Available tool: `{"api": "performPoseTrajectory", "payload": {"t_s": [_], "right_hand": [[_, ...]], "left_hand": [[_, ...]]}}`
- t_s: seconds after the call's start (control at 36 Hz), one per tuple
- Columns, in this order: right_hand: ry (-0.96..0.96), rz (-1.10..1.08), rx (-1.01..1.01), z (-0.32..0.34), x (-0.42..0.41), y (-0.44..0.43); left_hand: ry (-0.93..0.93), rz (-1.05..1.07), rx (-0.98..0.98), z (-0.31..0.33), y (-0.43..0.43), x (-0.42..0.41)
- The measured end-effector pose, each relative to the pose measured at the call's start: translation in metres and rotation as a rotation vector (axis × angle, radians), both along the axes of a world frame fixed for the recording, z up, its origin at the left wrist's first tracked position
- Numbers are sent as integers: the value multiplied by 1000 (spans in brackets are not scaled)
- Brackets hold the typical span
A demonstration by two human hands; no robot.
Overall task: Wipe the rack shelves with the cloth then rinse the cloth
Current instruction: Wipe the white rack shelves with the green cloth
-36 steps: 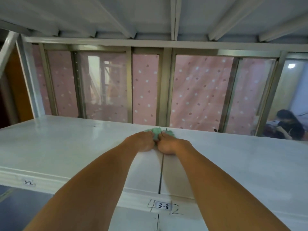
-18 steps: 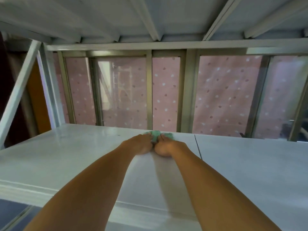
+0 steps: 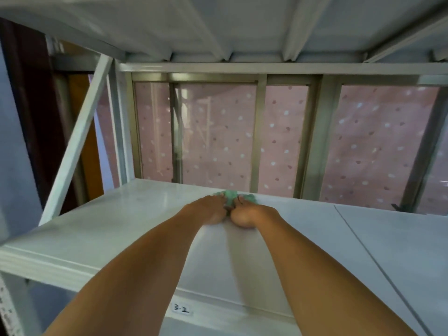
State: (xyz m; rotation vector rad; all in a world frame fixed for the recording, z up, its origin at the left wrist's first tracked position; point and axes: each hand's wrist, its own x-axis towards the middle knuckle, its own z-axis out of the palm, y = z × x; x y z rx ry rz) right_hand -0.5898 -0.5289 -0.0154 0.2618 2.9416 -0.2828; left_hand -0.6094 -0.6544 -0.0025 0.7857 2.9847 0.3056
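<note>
Cloth (image 3: pixel 232 197), green and bunched, lies at the far back edge of the shelf (image 3: pixel 126 226), just in front of the window frame, and is pinned there under 2 hands set side by side. Left of the work area, a diagonal brace (image 3: pixel 75 144) and an upright post close off the end of the rack, so this end of the shelf is probably the limit of the current pass. Left hand (image 3: pixel 210 211) rests palm down, fingers close together and curled over the near edge of the cloth; right hand (image 3: pixel 247 215) touches it thumb to thumb, fingers likewise pressed onto the fabric, their tips hidden in the folds. Both arms are fully extended, which is judged to be needed for reaching the rear strip with firm downward pressure. A label reading 3-2 (image 3: pixel 181 309) marks the front lip below the arms. To the right, a seam (image 3: pixel 363 248) divides this panel from the next. Containers: none in view; the shelf carries only the cloth, and no basin or tap for rinsing shows. The wiping step is judged still under way, rinsing not yet begun.
</note>
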Motion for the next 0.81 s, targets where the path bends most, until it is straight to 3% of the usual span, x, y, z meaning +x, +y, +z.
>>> {"api": "performPoseTrajectory", "payload": {"t_s": [0.81], "right_hand": [[52,162,-116,2,-109,-240]], "left_hand": [[-18,190,-55,-8,-242,-119]]}}
